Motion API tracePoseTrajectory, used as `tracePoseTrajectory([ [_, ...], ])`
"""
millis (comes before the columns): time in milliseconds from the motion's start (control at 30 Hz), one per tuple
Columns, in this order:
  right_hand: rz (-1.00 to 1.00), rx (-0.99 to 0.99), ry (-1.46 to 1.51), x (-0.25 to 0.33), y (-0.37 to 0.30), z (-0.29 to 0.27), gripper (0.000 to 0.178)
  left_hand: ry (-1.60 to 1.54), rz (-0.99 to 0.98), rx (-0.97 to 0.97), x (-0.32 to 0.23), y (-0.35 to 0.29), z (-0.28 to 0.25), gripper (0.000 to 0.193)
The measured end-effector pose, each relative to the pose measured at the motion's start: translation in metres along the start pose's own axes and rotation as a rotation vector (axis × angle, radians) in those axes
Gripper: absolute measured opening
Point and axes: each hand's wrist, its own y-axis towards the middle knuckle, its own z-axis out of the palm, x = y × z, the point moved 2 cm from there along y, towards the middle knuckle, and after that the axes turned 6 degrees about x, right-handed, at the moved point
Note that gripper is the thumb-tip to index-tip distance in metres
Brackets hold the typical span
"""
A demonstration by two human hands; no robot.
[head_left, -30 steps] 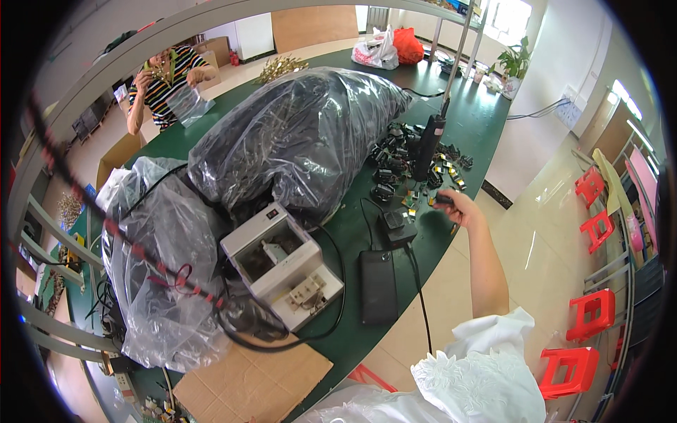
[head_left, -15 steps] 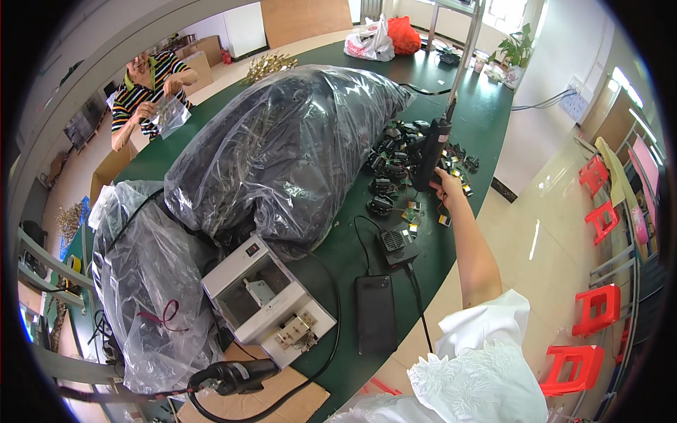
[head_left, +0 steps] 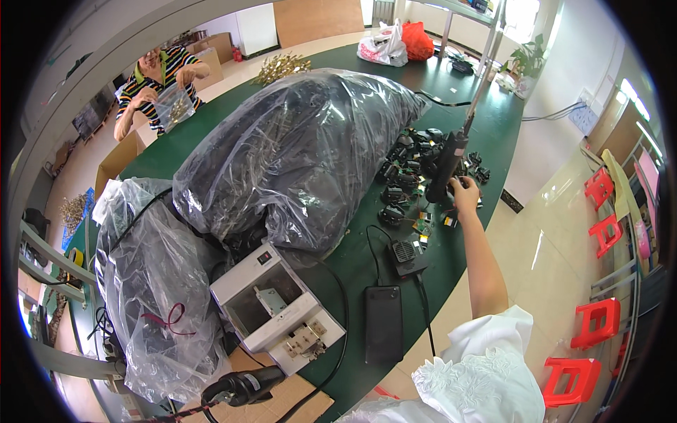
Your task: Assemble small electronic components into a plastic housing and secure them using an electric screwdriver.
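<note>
My right hand [head_left: 465,195] reaches out over a pile of small black parts [head_left: 409,176] with thin wires and little boards. Its fingers are curled inward, and what they hold, if anything, is too small to make out. Just left of the fingers hangs a black cylindrical power tool [head_left: 447,166] from a thin rod; whether the hand touches it I cannot tell. Small green circuit pieces [head_left: 423,225] lie near the pile's front edge. My left hand does not show.
Large clear plastic bags [head_left: 282,155] of dark goods cover the middle of the green table [head_left: 352,262]. Nearer stand a grey machine [head_left: 278,310], a black flat device [head_left: 383,323] and a small black vented box [head_left: 407,259]. Across the table a person [head_left: 159,92] handles a clear bag.
The view has shifted slightly, so the scene sits lower and further right. My right hand has moved a little right of the hanging tool, its fingers now more curled.
</note>
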Motion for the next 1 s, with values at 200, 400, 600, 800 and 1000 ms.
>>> tracePoseTrajectory([
  [200, 0.233, 0.052, 0.080, -0.009, -0.019, -0.002, 0.057, 0.023, -0.012, -0.002, 0.002, -0.005, -0.001, 0.021],
  [400, 0.005, -0.169, -0.338, -0.032, -0.004, 0.005, 0.051, 0.056, -0.072, -0.009, 0.001, -0.029, -0.014, 0.021],
  [600, -0.121, -0.341, -0.566, -0.016, -0.031, -0.013, 0.039, 0.144, -0.237, -0.041, 0.010, -0.068, -0.032, 0.021],
  [800, -0.438, -0.173, 0.231, 0.039, -0.109, -0.061, 0.014, 0.157, -0.236, -0.134, 0.016, -0.083, -0.052, 0.036],
  [1000, -0.383, 0.813, 0.816, 0.106, -0.262, -0.127, 0.030, -0.488, -0.335, -0.185, 0.040, -0.054, -0.095, 0.031],
])
